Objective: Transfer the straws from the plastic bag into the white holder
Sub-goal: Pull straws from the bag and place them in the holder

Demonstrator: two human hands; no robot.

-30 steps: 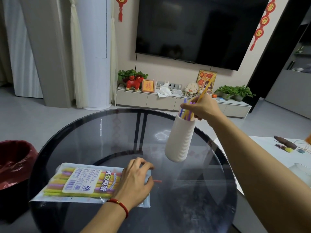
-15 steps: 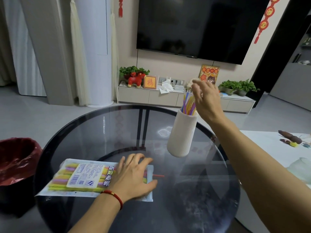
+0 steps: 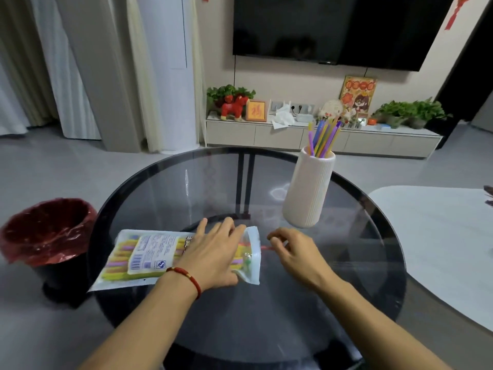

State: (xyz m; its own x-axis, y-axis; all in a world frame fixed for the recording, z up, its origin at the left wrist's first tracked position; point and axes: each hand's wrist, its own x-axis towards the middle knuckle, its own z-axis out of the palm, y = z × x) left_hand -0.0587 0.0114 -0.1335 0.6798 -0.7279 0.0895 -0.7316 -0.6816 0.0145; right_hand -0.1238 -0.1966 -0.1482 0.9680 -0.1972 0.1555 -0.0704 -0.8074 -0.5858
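A plastic bag (image 3: 149, 260) of coloured straws lies flat on the round dark glass table (image 3: 266, 324), its open end facing right. My left hand (image 3: 213, 257) presses down flat on that right part of the bag, fingers spread. A red straw (image 3: 265, 247) pokes out of the opening, and my right hand (image 3: 296, 252) pinches its tip with curled fingers. The white ribbed holder (image 3: 306, 193) stands upright behind my right hand, with several yellow, purple and blue straws (image 3: 324, 137) in it.
A bin with a red liner (image 3: 45, 231) stands on the floor left of the table. A white table (image 3: 440, 236) adjoins on the right. A low TV cabinet (image 3: 266, 134) with plants and ornaments runs along the far wall.
My right hand let go of the straws in the holder and came down to the bag's opening, closing on the red straw. My left hand stays on the bag.
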